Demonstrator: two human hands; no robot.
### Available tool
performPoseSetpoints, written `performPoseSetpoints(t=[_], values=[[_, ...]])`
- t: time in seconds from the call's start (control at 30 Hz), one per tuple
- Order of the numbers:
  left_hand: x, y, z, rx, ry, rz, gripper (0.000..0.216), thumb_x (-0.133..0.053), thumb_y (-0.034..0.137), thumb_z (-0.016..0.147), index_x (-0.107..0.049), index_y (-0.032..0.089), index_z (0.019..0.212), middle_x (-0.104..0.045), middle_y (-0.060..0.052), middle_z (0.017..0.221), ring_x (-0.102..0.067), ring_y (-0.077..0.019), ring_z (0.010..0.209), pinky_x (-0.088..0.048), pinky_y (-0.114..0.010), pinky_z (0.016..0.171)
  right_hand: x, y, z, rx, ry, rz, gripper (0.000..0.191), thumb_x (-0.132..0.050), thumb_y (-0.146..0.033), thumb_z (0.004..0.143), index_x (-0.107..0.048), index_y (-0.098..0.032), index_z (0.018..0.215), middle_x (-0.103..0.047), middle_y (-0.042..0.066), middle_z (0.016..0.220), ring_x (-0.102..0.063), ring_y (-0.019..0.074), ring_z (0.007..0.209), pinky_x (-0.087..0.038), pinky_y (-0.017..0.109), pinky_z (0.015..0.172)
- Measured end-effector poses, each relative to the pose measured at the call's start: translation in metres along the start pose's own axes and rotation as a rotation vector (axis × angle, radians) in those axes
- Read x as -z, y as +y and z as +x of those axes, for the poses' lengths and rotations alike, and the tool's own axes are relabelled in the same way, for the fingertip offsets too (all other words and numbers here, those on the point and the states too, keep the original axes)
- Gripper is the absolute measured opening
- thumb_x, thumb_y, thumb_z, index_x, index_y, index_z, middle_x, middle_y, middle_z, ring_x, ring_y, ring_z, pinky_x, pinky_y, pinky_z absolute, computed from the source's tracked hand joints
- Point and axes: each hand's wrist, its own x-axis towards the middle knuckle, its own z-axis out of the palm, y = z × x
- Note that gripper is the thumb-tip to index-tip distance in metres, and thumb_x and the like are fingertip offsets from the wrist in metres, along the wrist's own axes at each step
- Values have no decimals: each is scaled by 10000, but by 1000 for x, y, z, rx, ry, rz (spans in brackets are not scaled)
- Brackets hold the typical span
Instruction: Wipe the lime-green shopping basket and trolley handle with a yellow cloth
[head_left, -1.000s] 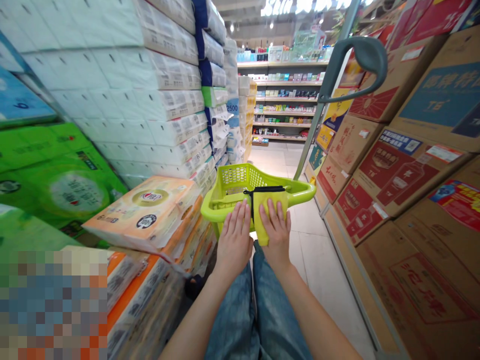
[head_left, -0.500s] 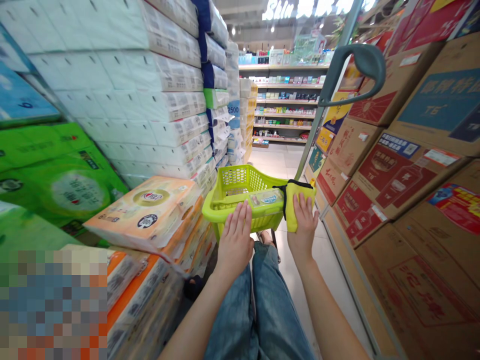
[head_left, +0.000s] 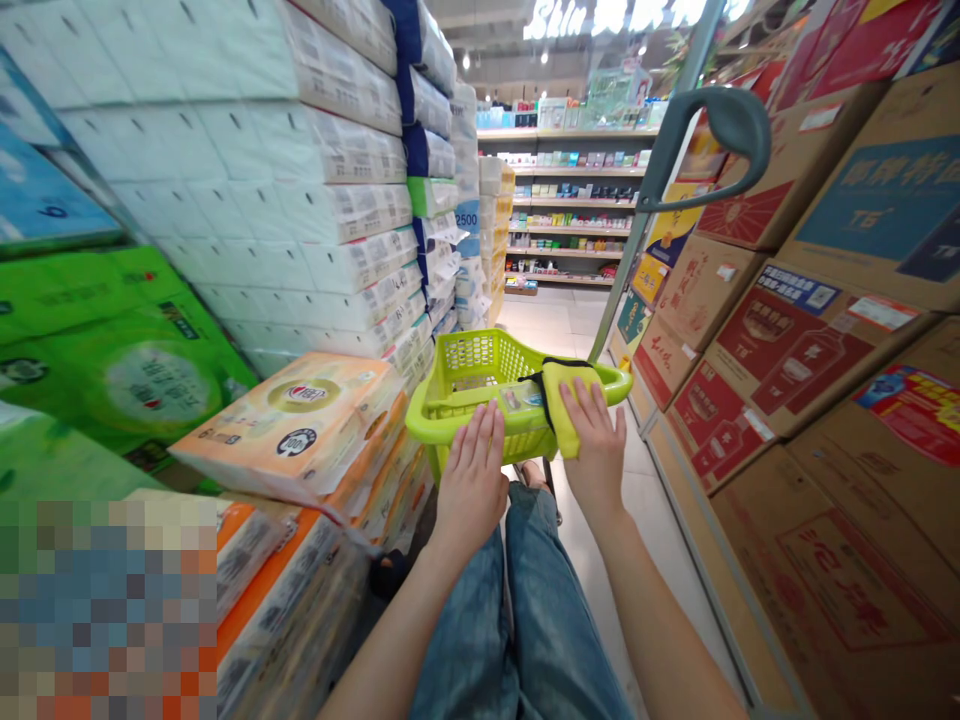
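Observation:
A lime-green shopping basket (head_left: 480,428) with perforated walls stands in front of my knees; a long grey handle (head_left: 705,150) rises on a metal pole at its right. My left hand (head_left: 474,462) rests on the near rim, fingers stretched flat and side by side, nothing visible in it. A clear label holder (head_left: 519,397) is set in the rim between my hands. My right hand (head_left: 596,440) presses a yellow cloth (head_left: 562,405) with black edging against the rim's right part. Its fingers lie extended over the cloth, which drapes down the near side. My right thumb is hidden.
Stacked tissue packs (head_left: 360,210) rise on the left, with an orange pack (head_left: 300,400) close to my left arm. Cardboard cartons (head_left: 795,340) line the right side. Tiled floor (head_left: 577,320) leads to stocked shelves (head_left: 570,205) at the back.
My right hand has slid left along the rim with the yellow cloth, uncovering the basket's right corner. My left hand stays in place.

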Motion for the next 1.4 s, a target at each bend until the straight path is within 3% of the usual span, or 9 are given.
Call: performPoseSetpoints(t=[0.17, 0.37, 0.5, 0.6, 0.73, 0.9, 1.03, 1.2, 1.4], values=[[1, 0, -1, -5, 3, -5, 807, -488, 139, 802, -189, 48, 1546, -296, -148, 1607, -204, -258, 1515, -215, -425, 1227, 6, -8, 9, -60, 40, 128, 659, -453, -24, 719, -422, -104, 1373, -376, 205, 1529, -308, 291, 1457, -354, 495, 1134], [0, -1, -1, -4, -2, 2, 798, -490, 145, 814, -188, 44, 1546, -280, -141, 1614, -183, -251, 1521, -211, -424, 1229, 15, -27, 9, 20, 8, 110, 293, -582, -205, 812, -546, -175, 1101, -570, 170, 1257, -509, 325, 1212, -430, 518, 1005], [1, -1, -1, -8, -3, -19, 811, -495, 142, 809, -175, 47, 1548, -274, -147, 1616, -174, -250, 1523, -220, -433, 1226, 32, -1, 9, 298, -225, 41, 593, -652, -362, 838, -461, -172, 1367, -511, 160, 1439, -454, 327, 1300, -409, 497, 1040], [1, -2, -1, -13, -3, -44, 824, -489, 124, 800, -160, 47, 1551, -259, -146, 1621, -172, -256, 1523, -208, -433, 1228, 41, 28, 11, 505, -335, -83, 733, -624, -228, 851, -318, -229, 1518, -404, 96, 1561, -361, 321, 1406, -349, 512, 1108], [-1, -2, -1, -14, 20, -64, 837, -482, 117, 798, -139, 61, 1558, -273, -148, 1616, -189, -260, 1518, -208, -437, 1225, 41, 60, 25, 617, -283, -190, 743, -439, -9, 853, -341, -335, 1513, -402, 29, 1570, -342, 258, 1452, -235, 544, 1181], [-2, -2, -1, -12, 15, -32, 810, -478, 129, 805, -169, 50, 1550, -277, -139, 1616, -186, -252, 1520, -196, -420, 1231, 36, 70, 46, 718, -201, -31, 515, -410, -118, 940, -487, -279, 1423, -614, 57, 1381, -547, 207, 1286, -292, 496, 1168], [0, -2, -1, -13, -3, -3, 814, -485, 142, 802, -173, 46, 1548, -260, -135, 1623, -167, -244, 1524, -203, -411, 1233, 45, 63, 49, 576, 73, 8, 414, -444, -168, 933, -562, -190, 1330, -729, 89, 1095, -676, 211, 1007, -438, 441, 1046], [0, -3, -1, -12, -3, -11, 834, -485, 133, 793, -155, 57, 1555, -257, -132, 1624, -175, -242, 1523, -202, -419, 1233, 79, 48, 54, 129, 338, -112, 387, -489, -276, 944, -581, -201, 1313, -697, 111, 1124, -666, 244, 937, -539, 373, 811], [-2, -2, -2, -9, 10, -32, 829, -483, 132, 802, -148, 55, 1556, -278, -139, 1615, -193, -256, 1518, -208, -425, 1229, 67, 9, 34, -29, 137, -281, 456, -538, -227, 859, -612, -219, 1310, -610, 80, 926, -592, 204, 661, -467, 293, 498]])
